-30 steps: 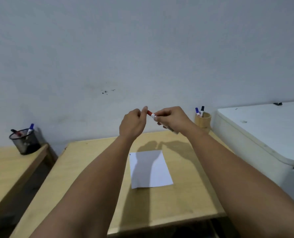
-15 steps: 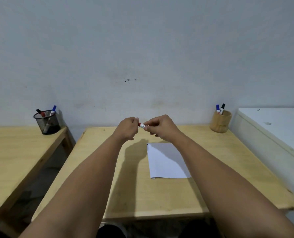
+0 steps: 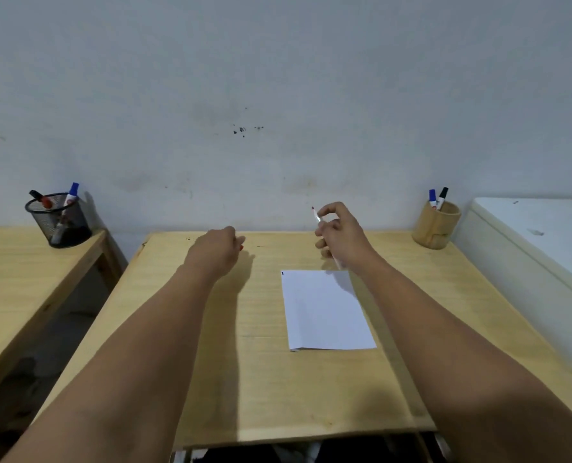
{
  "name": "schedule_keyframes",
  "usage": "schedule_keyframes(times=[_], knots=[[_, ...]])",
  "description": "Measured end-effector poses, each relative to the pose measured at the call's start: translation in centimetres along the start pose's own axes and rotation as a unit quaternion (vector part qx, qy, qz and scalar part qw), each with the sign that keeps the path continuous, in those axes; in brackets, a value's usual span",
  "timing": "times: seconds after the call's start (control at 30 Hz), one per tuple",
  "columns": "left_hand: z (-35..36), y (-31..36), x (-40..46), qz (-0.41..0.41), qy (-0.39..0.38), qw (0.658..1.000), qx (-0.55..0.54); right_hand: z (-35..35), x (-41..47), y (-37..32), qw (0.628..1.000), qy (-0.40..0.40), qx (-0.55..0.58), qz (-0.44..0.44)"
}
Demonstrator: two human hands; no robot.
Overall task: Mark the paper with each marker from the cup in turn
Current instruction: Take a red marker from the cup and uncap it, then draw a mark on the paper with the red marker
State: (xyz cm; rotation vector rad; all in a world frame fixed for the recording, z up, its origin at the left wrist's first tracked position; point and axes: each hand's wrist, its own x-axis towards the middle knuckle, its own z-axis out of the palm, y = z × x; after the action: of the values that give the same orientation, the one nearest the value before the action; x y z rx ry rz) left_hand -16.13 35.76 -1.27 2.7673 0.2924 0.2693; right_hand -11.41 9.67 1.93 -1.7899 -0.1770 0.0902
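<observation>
My right hand (image 3: 339, 233) grips an uncapped red marker (image 3: 316, 215), its red tip pointing up, above the far edge of the white paper (image 3: 324, 310). My left hand (image 3: 216, 250) is closed around the red cap (image 3: 241, 247), of which only a sliver shows, low over the desk to the paper's left. A small dark mark sits at the paper's far left corner. The wooden cup (image 3: 437, 225) at the desk's far right holds a blue marker (image 3: 432, 197) and a black marker (image 3: 442, 196).
The paper lies on a light wooden desk (image 3: 264, 379) against a grey wall. A second desk (image 3: 14, 275) on the left carries a black mesh cup (image 3: 59, 222) with markers. A white cabinet (image 3: 545, 235) stands right of the desk.
The hands have pulled apart: the cap came off in my left hand, which dropped left toward the desk, while my right hand moved right with the uncapped marker.
</observation>
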Motion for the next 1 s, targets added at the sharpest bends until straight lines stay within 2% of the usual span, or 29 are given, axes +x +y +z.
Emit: schedule_keyframes(times=[0.1,0.17,0.27,0.37,0.47,0.57,0.63,0.73,0.83,1.0], knots=[[1.5,1.2,-0.3,0.037,-0.053,0.993,0.096,0.1,0.3,-1.2,0.975,-0.013,0.203,0.093],[2.4,1.5,-0.2,0.053,-0.062,0.989,0.126,-0.1,0.2,-1.6,0.945,-0.029,0.305,0.116],[2.9,1.5,0.0,0.061,-0.063,0.987,0.137,-0.2,0.2,-1.4,0.919,-0.034,0.377,0.113],[3.0,1.6,-0.6,0.070,-0.041,0.988,0.134,-0.1,-0.2,-0.7,0.944,-0.012,0.317,0.088],[2.9,1.4,-2.8,0.077,0.046,0.994,0.069,0.5,-0.7,-0.1,0.971,0.036,0.220,0.085],[3.1,1.4,-5.9,0.158,0.136,0.978,0.028,1.6,-1.8,0.3,0.984,0.063,0.154,0.067],[3.6,1.7,-8.0,0.195,0.153,0.969,0.020,2.4,-2.7,0.9,0.989,0.051,0.127,0.050],[4.0,2.4,-10.8,0.150,0.080,0.985,-0.008,3.6,-3.7,1.8,0.996,0.031,0.078,0.033],[4.3,2.7,-12.4,0.101,-0.003,0.995,-0.006,4.6,-3.9,2.8,0.996,0.046,0.062,0.045],[4.5,2.8,-13.4,0.118,-0.038,0.992,0.025,5.5,-3.5,4.4,0.992,0.050,0.098,0.060]])
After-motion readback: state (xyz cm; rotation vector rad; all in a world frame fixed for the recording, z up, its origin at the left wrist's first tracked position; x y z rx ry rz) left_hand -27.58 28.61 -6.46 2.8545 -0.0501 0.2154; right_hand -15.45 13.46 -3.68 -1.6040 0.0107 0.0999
